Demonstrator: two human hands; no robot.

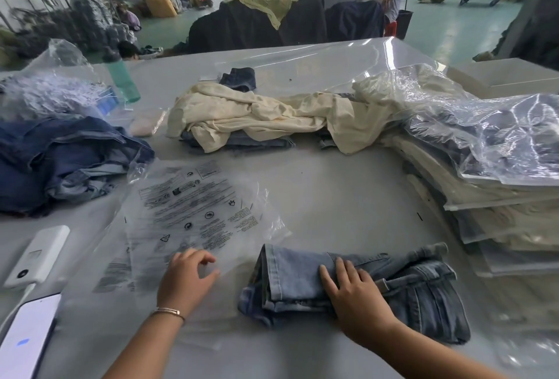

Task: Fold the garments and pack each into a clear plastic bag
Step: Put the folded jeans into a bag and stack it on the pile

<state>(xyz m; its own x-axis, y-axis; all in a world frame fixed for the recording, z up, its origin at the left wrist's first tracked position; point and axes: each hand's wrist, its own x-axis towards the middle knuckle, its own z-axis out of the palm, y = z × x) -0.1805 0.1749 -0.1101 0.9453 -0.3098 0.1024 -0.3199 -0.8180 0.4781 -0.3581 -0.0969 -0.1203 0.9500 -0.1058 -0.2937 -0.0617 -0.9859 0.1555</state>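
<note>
A folded pair of light-blue jeans (pixel 408 284) lies near the table's front edge. My right hand (pixel 354 300) rests flat on its middle, fingers straight. To the left lies a clear plastic bag (pixel 193 212) printed with black warning text. My left hand (pixel 186 278) sits at that bag's near edge with its fingers loosely curled over the plastic; whether it pinches the film I cannot tell. Cream tops (pixel 257 115) lie crumpled over more folded denim in the middle of the table.
A stack of bagged garments (pixel 490 185) rises at the right. Dark denim (pixel 60 160) is heaped at the left, with bags of tags (pixel 54 97) and a green bottle (pixel 124 79) behind. A white power bank (pixel 39 254) and a phone (pixel 27 336) lie front left.
</note>
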